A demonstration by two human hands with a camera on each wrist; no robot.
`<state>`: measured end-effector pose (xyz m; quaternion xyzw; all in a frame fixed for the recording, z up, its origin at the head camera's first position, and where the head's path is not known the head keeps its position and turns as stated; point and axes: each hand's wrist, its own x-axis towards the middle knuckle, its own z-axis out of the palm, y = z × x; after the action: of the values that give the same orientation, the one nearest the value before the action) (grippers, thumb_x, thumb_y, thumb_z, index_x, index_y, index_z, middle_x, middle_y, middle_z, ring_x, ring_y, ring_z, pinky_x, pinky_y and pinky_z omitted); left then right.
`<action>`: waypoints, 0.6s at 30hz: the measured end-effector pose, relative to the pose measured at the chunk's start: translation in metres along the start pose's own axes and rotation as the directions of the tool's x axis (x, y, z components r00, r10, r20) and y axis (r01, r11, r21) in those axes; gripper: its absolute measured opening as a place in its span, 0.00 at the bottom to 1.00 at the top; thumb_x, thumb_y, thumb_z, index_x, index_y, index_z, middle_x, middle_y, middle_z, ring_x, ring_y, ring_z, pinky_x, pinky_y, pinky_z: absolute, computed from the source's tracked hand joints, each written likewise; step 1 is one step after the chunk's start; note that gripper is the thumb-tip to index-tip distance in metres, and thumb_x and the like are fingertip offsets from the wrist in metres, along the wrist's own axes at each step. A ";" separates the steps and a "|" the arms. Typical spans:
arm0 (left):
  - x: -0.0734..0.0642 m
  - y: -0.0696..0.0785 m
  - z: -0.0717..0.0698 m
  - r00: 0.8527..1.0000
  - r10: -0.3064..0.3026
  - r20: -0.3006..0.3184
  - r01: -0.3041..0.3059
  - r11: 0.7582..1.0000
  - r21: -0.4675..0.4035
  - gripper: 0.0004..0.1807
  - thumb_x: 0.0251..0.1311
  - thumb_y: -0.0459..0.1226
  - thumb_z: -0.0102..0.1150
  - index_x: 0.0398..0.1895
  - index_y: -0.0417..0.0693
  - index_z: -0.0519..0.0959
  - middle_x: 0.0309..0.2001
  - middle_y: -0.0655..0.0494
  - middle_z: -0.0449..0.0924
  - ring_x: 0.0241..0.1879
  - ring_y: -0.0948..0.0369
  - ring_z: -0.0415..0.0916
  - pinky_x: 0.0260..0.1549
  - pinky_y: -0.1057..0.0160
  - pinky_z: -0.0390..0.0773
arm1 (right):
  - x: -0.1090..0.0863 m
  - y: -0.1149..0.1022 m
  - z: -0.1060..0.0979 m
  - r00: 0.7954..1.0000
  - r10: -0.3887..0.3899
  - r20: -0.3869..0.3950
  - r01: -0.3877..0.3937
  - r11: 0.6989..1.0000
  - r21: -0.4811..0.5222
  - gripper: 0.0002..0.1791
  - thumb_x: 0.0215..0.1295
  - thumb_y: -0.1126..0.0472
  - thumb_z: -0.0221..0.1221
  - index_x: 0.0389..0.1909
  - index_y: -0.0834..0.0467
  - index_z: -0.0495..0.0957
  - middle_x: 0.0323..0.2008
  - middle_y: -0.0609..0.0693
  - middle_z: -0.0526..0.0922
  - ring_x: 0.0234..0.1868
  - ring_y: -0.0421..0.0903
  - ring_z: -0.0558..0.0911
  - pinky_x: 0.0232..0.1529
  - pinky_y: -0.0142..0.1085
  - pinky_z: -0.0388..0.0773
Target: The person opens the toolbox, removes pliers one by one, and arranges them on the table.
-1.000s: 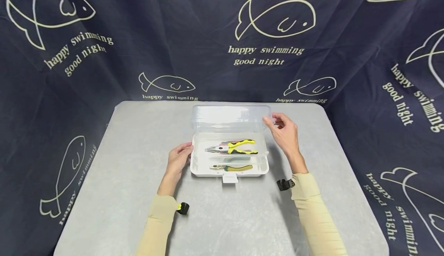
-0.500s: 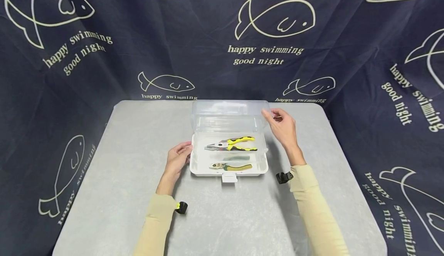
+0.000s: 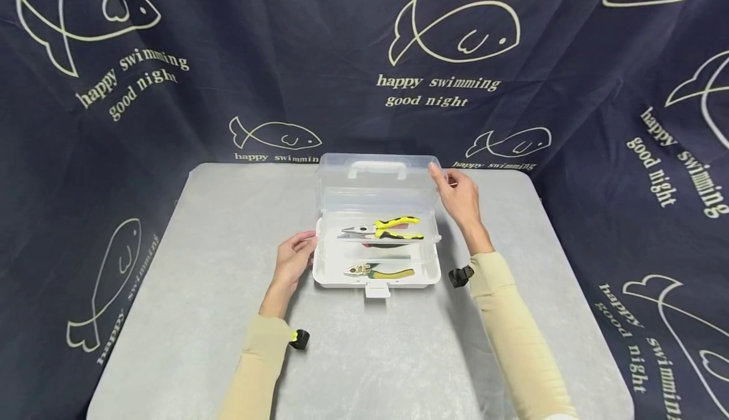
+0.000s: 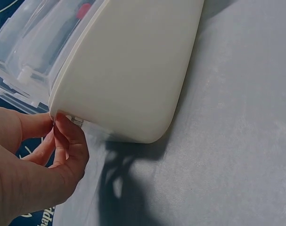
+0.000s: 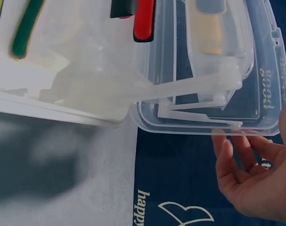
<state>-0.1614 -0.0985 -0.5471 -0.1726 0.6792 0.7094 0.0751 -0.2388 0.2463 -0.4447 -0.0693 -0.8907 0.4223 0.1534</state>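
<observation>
My left hand (image 3: 293, 259) pinches the left rim of a white toolbox base (image 4: 128, 61) between thumb and fingers. At the far right, my right hand (image 3: 461, 198) grips the edge of the clear lid (image 3: 342, 200), which stands raised behind the base. A clear inner tray (image 5: 244, 33), joined to the lid by white link arms, hangs over the base. Long-nose pliers with yellow and black handles (image 3: 398, 221) lie in the tray. Combination pliers with green and tan handles (image 3: 395, 274) lie in the base. A red-handled tool (image 5: 144, 21) is partly hidden beneath the tray.
A white latch (image 3: 377, 291) juts from the front of the box onto the grey table (image 3: 376, 357). Behind the table hangs a dark blue curtain (image 3: 342, 78) with fish drawings. A white carrying handle (image 3: 377, 167) shows on the lid.
The lid has swung farther back and more upright, bringing its handle into sight. My right hand has moved with it, back and slightly left. The tray has shifted back; my left hand stays put.
</observation>
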 end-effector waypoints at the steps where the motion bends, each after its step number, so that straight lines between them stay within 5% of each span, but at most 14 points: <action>1: 0.000 0.000 0.001 1.000 0.000 -0.001 0.000 1.000 0.002 0.16 0.71 0.34 0.62 0.59 0.40 0.81 0.40 0.55 0.85 0.32 0.65 0.78 0.31 0.66 0.79 | 0.001 0.000 0.000 1.000 0.002 0.000 -0.002 1.000 -0.002 0.34 0.70 0.31 0.55 0.37 0.61 0.82 0.34 0.56 0.84 0.35 0.49 0.81 0.42 0.39 0.71; 6: -0.001 0.000 0.004 1.000 0.004 0.002 -0.004 1.000 -0.008 0.15 0.71 0.33 0.62 0.58 0.39 0.81 0.38 0.55 0.84 0.31 0.65 0.77 0.30 0.67 0.78 | 0.006 0.001 0.000 0.999 0.045 0.016 -0.045 0.999 0.005 0.37 0.73 0.30 0.51 0.42 0.63 0.85 0.38 0.60 0.86 0.40 0.53 0.84 0.42 0.40 0.72; 13: 0.000 0.000 0.005 1.000 0.002 -0.005 -0.002 1.000 -0.002 0.16 0.70 0.33 0.62 0.58 0.39 0.81 0.39 0.55 0.84 0.31 0.65 0.77 0.31 0.67 0.78 | 0.014 0.003 -0.001 0.995 0.082 0.051 -0.085 0.995 0.047 0.41 0.73 0.28 0.47 0.50 0.62 0.86 0.46 0.63 0.88 0.46 0.59 0.88 0.54 0.48 0.77; 18: 0.000 -0.001 0.004 1.000 0.005 -0.010 -0.005 1.000 -0.007 0.16 0.71 0.33 0.62 0.59 0.39 0.81 0.41 0.53 0.85 0.31 0.65 0.78 0.30 0.68 0.78 | 0.018 0.003 0.000 0.995 0.086 0.059 -0.088 0.995 0.035 0.41 0.75 0.29 0.46 0.50 0.64 0.86 0.44 0.63 0.88 0.46 0.60 0.87 0.50 0.46 0.77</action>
<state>-0.1614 -0.0946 -0.5474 -0.1749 0.6775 0.7111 0.0695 -0.2564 0.2523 -0.4429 -0.0933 -0.8827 0.4470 0.1106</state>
